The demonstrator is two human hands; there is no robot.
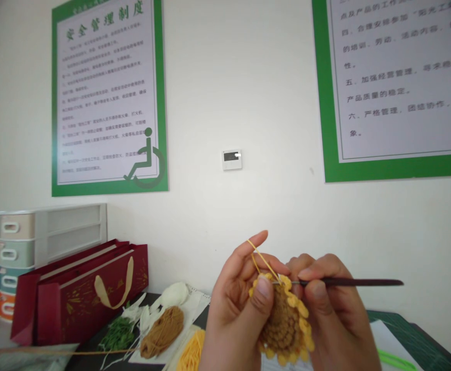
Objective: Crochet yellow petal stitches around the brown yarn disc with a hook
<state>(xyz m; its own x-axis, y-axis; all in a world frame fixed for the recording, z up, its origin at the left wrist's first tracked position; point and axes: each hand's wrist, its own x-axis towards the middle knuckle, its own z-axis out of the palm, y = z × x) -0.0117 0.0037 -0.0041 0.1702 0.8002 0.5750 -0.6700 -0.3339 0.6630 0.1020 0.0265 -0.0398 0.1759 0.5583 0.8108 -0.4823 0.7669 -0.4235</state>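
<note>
A round crochet piece (283, 324) with a brown centre and a scalloped yellow edge is pinched between the thumb and fingers of my left hand (237, 304). Yellow yarn (266, 262) loops over the raised index finger of that hand and runs down to the edge of the piece. My right hand (333, 304) grips a crochet hook (360, 282) with a dark handle, held level. The hook's thin metal tip meets the yellow edge near my left thumb. Both hands are close together at the lower centre right.
Brown yarn (162, 331), white yarn (174, 294), green yarn (118, 332) and yellow yarn (192, 351) lie left of my hands. Dark red bags (94, 299) stand beside drawers (17, 255). A green mat (411, 337) is at right. Posters hang on the wall behind.
</note>
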